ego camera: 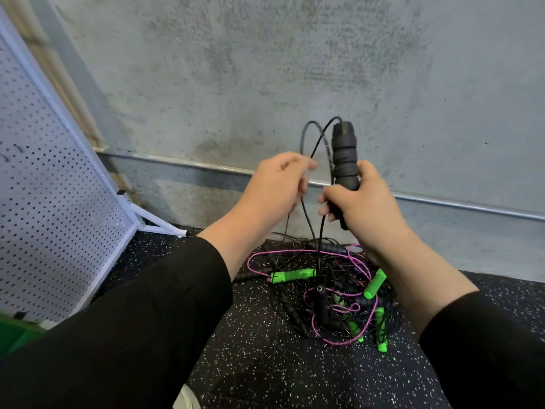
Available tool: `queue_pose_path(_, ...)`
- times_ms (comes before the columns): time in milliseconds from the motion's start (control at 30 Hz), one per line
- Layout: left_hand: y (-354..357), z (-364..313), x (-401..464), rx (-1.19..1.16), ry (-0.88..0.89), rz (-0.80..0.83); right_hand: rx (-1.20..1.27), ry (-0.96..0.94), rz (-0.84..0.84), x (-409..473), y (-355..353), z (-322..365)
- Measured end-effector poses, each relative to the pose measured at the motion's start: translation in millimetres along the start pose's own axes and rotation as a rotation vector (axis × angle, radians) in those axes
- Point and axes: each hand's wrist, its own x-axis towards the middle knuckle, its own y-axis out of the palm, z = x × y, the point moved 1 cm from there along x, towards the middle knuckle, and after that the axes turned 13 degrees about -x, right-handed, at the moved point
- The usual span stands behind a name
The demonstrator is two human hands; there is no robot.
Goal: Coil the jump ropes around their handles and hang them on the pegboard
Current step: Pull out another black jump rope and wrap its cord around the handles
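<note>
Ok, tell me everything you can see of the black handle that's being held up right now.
The black handle is a thick cylinder that looks like ribbed foam, with rings along its length. It stands nearly upright in front of the concrete wall, its lower part gripped by the right hand. A thin black cord leaves its top, arcs over and runs down through the left hand toward the tangled rope pile on the floor.
</note>
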Motion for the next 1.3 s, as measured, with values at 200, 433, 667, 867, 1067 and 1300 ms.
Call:
queue_pose_path(200,3,29,-8,0.662,-0.102,0.373,0.158,-0.071,-0.036,5,-17,11)
queue_pose_path(433,4,22,3,0.423,0.040,0.126,0.135,0.053,0.002,1,-16,-1)
queue_pose_path(667,2,7,1,-0.071,0.069,0.007,-0.019,0.112,0.220,-8,14,-22)
queue_pose_path(867,-5,12,4,0.055,-0.063,-0.008,-0.026,0.032,0.009,2,5,-6)
queue_pose_path(1067,-12,42,-6,0.654,-0.288,0.430,0.166,-0.050,0.018,1,-9,12)
queue_pose_path(1300,-16,48,1,0.380,-0.195,0.199,0.230,-0.070,-0.043,4,-27,20)
